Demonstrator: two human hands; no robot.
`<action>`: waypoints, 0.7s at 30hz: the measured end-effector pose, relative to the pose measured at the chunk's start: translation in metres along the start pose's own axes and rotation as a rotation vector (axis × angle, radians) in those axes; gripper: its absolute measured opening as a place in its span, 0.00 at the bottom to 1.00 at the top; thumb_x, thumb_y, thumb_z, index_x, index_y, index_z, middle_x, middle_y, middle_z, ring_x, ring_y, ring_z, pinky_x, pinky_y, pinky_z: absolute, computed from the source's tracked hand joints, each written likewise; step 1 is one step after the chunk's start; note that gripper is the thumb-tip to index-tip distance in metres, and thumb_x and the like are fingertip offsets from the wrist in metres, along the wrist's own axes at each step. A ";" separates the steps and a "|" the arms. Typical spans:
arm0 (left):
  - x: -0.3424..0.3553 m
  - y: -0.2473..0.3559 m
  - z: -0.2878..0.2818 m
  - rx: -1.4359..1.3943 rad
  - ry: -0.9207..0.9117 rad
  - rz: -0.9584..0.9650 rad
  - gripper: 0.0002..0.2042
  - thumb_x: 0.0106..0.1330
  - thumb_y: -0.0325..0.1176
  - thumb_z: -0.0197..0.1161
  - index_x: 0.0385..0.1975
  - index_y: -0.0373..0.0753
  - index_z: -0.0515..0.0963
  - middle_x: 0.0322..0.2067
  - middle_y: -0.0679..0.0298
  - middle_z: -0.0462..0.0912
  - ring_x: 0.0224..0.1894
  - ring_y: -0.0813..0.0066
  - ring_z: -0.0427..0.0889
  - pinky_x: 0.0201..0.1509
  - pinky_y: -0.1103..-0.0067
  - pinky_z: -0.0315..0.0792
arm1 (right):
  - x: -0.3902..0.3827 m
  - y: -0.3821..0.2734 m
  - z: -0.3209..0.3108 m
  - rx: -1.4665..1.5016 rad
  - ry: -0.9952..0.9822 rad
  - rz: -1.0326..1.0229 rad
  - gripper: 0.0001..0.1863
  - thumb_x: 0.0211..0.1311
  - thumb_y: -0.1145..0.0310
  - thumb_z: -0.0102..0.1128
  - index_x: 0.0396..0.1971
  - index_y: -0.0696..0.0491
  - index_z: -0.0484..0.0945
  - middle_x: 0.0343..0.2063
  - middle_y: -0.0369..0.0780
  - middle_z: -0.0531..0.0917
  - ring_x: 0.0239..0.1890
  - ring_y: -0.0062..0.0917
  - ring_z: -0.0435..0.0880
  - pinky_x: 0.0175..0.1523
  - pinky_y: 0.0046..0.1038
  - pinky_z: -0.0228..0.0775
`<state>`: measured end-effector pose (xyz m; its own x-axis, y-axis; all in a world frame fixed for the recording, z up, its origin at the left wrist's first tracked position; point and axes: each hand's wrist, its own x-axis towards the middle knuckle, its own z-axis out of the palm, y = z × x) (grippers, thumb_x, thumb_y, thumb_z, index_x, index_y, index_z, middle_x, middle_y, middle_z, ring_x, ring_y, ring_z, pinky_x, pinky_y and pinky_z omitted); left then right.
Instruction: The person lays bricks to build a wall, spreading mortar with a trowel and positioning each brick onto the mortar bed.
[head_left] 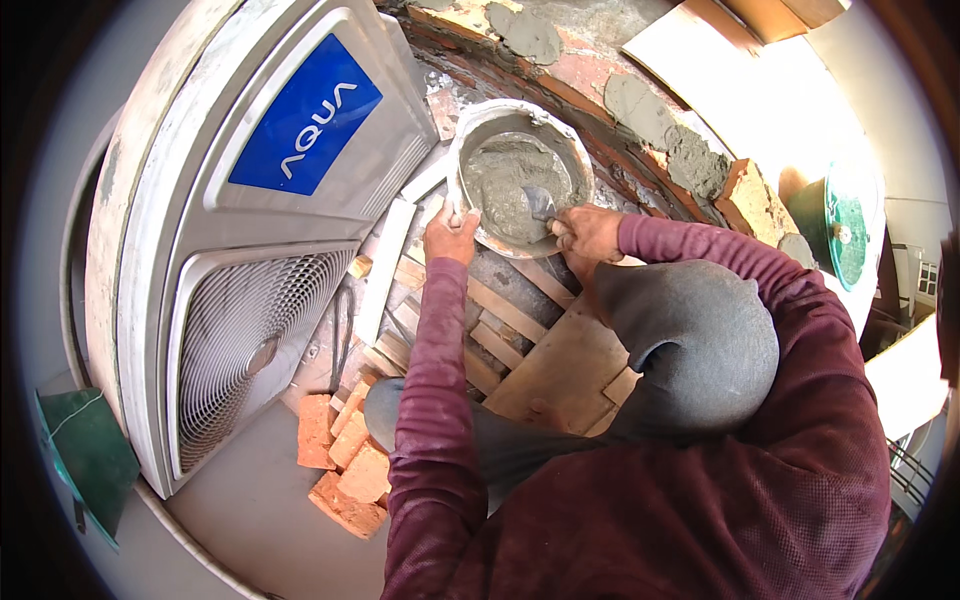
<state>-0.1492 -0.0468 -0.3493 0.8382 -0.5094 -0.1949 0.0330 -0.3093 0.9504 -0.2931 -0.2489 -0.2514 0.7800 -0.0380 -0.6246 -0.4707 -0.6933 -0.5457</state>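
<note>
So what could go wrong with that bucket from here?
The bucket might tip if the left hand slips off its rim. Wet-looking mortar could smear the bare right hand, close above it with the trowel. The loose bricks by the left knee might get knocked.

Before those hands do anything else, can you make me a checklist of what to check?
1. Left hand steadying the bucket: ok, it grips the rim.
2. Right hand holding the trowel: ok, its blade is in the mix.
3. Grey mix in the bucket: ok, there is plenty.
4. Mix wet enough: cannot tell just by looking.
5. Brick wall covered all along: not ok, the grey patches have gaps between them.
6. Loose bricks nearby: ok, a pile lies by the left knee.
</note>
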 end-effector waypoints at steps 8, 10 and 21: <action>-0.016 0.031 0.018 -0.122 -0.014 -0.038 0.31 0.60 0.29 0.65 0.61 0.23 0.62 0.37 0.59 0.82 0.34 0.80 0.79 0.39 0.85 0.72 | -0.027 0.027 -0.003 0.595 -0.102 0.148 0.16 0.66 0.64 0.55 0.49 0.55 0.72 0.14 0.34 0.70 0.11 0.18 0.68 0.13 0.24 0.58; -0.007 0.021 0.011 -0.075 -0.061 -0.052 0.32 0.61 0.29 0.65 0.62 0.22 0.60 0.40 0.56 0.82 0.37 0.79 0.79 0.42 0.84 0.72 | -0.041 0.025 -0.010 0.675 -0.044 0.085 0.15 0.65 0.65 0.56 0.48 0.55 0.72 0.14 0.33 0.71 0.11 0.17 0.68 0.15 0.23 0.60; -0.067 0.260 -0.117 0.692 0.454 0.792 0.27 0.64 0.27 0.58 0.64 0.34 0.62 0.63 0.50 0.65 0.65 0.58 0.64 0.67 0.66 0.62 | -0.117 0.027 -0.100 0.673 -0.040 -0.069 0.12 0.69 0.69 0.47 0.48 0.58 0.70 0.17 0.32 0.71 0.14 0.14 0.70 0.17 0.20 0.65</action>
<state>-0.1332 0.0013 -0.0609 0.6141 -0.4649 0.6378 -0.7804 -0.4781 0.4029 -0.3557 -0.3350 -0.1375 0.8076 0.0254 -0.5891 -0.5848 -0.0934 -0.8058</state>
